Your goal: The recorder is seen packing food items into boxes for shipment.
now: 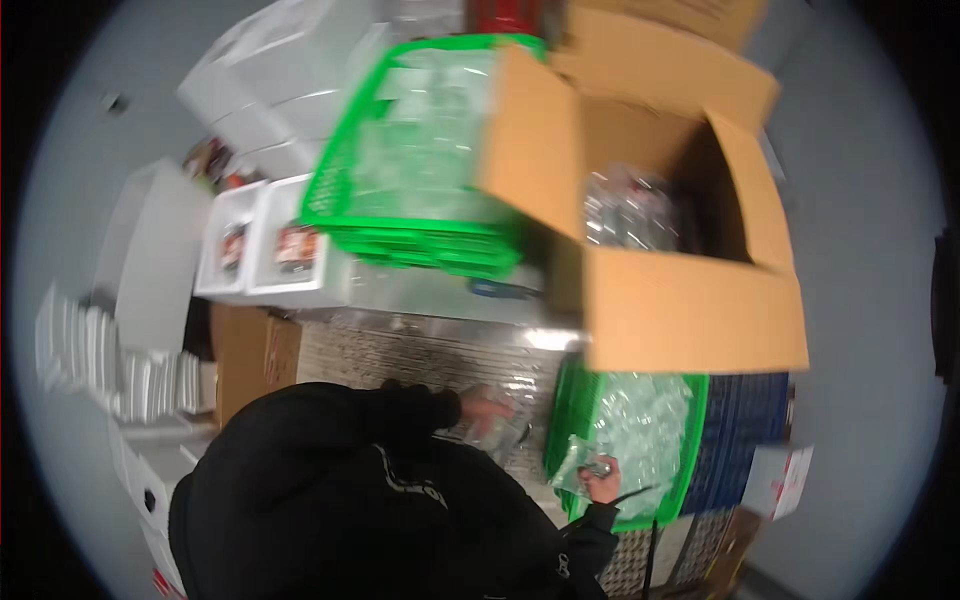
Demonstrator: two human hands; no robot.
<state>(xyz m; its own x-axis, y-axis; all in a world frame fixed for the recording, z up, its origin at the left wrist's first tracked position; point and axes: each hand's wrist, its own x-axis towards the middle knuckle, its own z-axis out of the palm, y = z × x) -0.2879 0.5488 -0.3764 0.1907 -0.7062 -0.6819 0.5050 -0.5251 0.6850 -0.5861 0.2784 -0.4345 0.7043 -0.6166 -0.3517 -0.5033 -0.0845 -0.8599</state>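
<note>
My right hand [602, 482] grips a clear plastic bag [571, 461] over the near left edge of the lower green crate [697, 442]. Many similar clear bags [645, 427] fill that crate. My left hand [486, 405], blurred by motion, is in front of my body with clear plastic bags [495, 442] gathered about its fingers. What those bags contain is too blurred to tell. Ahead, a large cardboard box [694, 311] stands with its flaps spread, and clear plastic packs [634, 214] lie inside it.
On the metal table [420, 289] stands another green crate [420, 225] of clear bags. White foam boxes [296, 289] holding packs with printed labels are at the left. Stacked white foam lids [154, 386] lie farther left. Blue crates [739, 435] adjoin the lower green crate.
</note>
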